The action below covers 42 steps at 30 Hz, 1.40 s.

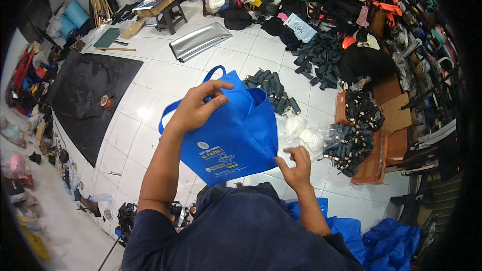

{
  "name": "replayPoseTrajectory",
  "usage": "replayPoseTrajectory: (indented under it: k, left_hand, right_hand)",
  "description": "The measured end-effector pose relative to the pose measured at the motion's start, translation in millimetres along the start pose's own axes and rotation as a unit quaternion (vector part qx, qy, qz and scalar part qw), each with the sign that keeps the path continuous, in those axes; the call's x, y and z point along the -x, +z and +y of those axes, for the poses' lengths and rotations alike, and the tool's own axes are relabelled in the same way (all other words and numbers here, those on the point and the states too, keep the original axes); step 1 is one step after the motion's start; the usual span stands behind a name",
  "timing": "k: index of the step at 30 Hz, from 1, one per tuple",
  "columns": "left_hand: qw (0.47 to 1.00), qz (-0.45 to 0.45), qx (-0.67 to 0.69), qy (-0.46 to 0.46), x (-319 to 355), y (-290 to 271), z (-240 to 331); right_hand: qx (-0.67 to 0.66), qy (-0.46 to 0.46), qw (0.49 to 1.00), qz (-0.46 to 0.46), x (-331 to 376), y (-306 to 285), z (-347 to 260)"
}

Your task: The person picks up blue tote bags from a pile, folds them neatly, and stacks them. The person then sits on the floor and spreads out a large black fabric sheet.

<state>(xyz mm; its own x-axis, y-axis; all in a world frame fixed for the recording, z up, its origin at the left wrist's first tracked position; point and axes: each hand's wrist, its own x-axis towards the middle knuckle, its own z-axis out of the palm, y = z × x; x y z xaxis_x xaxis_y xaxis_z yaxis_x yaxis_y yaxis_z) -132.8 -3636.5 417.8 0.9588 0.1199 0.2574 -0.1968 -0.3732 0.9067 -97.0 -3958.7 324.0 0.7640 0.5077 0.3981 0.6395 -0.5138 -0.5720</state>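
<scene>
A blue fabric tote bag (228, 128) with a white and yellow print hangs tilted in front of my chest. Its loop handles stick out at the upper left, and its upper part is folded and creased. My left hand (201, 105) is at the bag's upper left, fingers curled and closed on the fabric; some fingertips are hidden. Beside the bag's lower right corner is my right hand (297, 168), thumb at the fabric's edge and fingers bent apart from it, holding nothing that I can see.
Dark green rolls (271, 85) lie in a pile beyond the bag, near white plastic-wrapped bundles (309, 135). A folded silver sheet (201, 41) and a black sheet (90, 100) lie on the tiles. More blue fabric (391, 243) is heaped at the lower right. Cluttered shelves (427, 70) line the right.
</scene>
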Motion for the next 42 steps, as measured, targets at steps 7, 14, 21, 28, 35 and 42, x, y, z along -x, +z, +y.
replayPoseTrajectory:
  k: [7, 14, 21, 28, 35, 42]
  left_hand:
    - [0.996, -0.069, -0.048, 0.027, 0, 16, 12]
    - [0.999, 0.035, -0.001, -0.013, 37, 19, -10]
    - [0.86, 0.505, -0.037, -0.07, 98, -14, -100]
    - [0.881, 0.312, 0.274, -0.229, 148, 33, -161]
    - [0.877, 0.355, 0.251, -0.205, 121, 6, -137]
    - [0.887, 0.345, 0.228, -0.203, 94, 9, -102]
  right_hand:
    - [-0.04, -0.123, 0.991, 0.024, -78, 22, -89]
    - [-0.057, -0.101, 0.993, -0.003, -68, 45, -95]
    - [-0.059, -0.104, 0.993, -0.01, -64, 48, -90]
    - [-0.152, -0.041, 0.987, -0.024, -67, 43, -74]
    - [-0.253, 0.098, 0.96, -0.062, -79, 31, -45]
    - [-0.304, 0.173, 0.936, 0.031, -66, 69, 28]
